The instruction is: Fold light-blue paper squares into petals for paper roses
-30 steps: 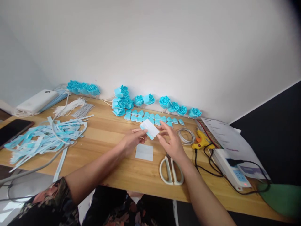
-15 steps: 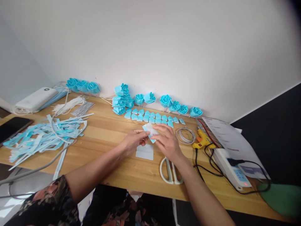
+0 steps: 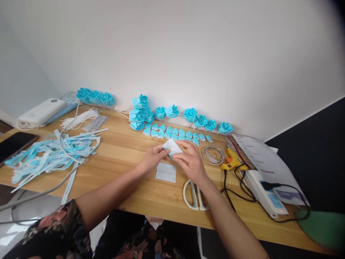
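Observation:
Between my two hands, above the wooden table, is a small white and light-blue sheet. My left hand pinches its left edge with thumb and fingers. On the right side, my right hand grips the same sheet, fingertips along its edge. A flat pale rectangular sheet lies on the table just below my hands. White-handled scissors lie near my right wrist, blades hidden under the arm. Behind the hands sit rows of small folded blue pieces.
Blue flowers line the wall. Blue-white strips, white cords, a phone and a power bank lie left. Coiled wire, a yellow glue gun, a power strip and printed papers lie right.
The held sheet has turned and shows more of its white face. My left hand has shifted slightly, and its fingers are closer around the sheet's edge.

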The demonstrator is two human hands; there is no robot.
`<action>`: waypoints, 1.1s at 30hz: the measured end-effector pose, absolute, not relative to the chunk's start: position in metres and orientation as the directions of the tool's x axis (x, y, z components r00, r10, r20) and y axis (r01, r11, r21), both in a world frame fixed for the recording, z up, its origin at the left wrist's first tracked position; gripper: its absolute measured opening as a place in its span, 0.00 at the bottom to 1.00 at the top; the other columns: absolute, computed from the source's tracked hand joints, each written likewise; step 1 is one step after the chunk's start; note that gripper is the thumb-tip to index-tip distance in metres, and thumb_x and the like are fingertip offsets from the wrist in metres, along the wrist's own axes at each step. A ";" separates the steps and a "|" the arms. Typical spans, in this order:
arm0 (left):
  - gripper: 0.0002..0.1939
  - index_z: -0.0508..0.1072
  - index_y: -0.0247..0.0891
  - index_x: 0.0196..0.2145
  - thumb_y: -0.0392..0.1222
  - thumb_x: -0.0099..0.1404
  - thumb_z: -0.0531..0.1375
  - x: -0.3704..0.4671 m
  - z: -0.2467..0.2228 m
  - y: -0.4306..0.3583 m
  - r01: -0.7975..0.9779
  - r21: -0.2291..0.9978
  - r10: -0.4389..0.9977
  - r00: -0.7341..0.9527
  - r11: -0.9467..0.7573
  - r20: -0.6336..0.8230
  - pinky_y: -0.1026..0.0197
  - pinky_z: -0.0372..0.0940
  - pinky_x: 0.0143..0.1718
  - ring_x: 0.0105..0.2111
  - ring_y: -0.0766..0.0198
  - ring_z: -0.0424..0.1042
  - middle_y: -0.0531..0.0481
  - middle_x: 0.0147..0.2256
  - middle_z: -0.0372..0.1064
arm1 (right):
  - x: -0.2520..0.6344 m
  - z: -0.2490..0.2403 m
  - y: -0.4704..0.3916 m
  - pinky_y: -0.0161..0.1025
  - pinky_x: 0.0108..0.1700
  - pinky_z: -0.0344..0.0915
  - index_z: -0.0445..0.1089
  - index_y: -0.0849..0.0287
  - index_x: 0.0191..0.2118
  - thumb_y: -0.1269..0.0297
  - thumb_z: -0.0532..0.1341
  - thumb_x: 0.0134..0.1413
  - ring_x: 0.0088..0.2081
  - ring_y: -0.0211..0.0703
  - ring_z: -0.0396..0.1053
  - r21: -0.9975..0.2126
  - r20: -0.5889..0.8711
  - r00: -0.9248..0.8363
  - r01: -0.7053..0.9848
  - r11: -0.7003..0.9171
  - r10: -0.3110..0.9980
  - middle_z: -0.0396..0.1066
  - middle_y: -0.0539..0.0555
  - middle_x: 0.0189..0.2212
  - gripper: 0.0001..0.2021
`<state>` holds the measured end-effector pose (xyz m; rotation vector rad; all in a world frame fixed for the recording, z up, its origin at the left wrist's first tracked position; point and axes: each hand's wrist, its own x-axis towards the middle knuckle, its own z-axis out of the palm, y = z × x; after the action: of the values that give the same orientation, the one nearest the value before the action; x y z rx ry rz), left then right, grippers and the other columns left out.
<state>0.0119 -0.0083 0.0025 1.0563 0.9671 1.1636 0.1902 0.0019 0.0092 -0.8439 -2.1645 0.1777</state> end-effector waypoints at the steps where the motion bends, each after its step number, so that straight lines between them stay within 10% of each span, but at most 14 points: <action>1: 0.14 0.74 0.34 0.30 0.49 0.52 0.64 0.012 0.002 -0.008 -0.203 0.977 0.991 0.132 0.062 -0.036 0.64 0.61 0.32 0.27 0.67 0.64 0.51 0.27 0.70 | 0.190 0.009 0.001 0.55 0.55 0.59 0.76 0.49 0.34 0.68 0.61 0.55 0.56 0.51 0.59 -0.408 0.624 -0.448 0.512 0.756 0.640 0.66 0.52 0.52 0.06; 19: 0.11 0.74 0.35 0.33 0.45 0.55 0.62 0.015 0.007 -0.011 -0.138 0.990 0.980 0.199 0.017 0.011 0.63 0.61 0.32 0.31 0.63 0.71 0.49 0.29 0.73 | 0.182 0.004 -0.001 0.40 0.44 0.66 0.69 0.56 0.32 0.64 0.61 0.52 0.39 0.43 0.70 -0.810 0.404 -0.211 0.371 0.455 0.890 0.72 0.52 0.34 0.03; 33: 0.16 0.75 0.34 0.29 0.52 0.54 0.62 0.012 0.003 -0.011 -0.004 0.996 0.973 0.214 0.088 -0.085 0.66 0.54 0.25 0.24 0.69 0.61 0.52 0.25 0.69 | 0.182 0.002 -0.001 0.38 0.38 0.65 0.64 0.55 0.49 0.64 0.62 0.51 0.33 0.39 0.67 -0.960 0.237 -0.168 0.111 0.257 0.957 0.68 0.49 0.30 0.18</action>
<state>0.0125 -0.0109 0.0028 1.2302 1.0805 0.9942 0.1816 -0.0006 0.0021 -1.0360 -1.5270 1.0627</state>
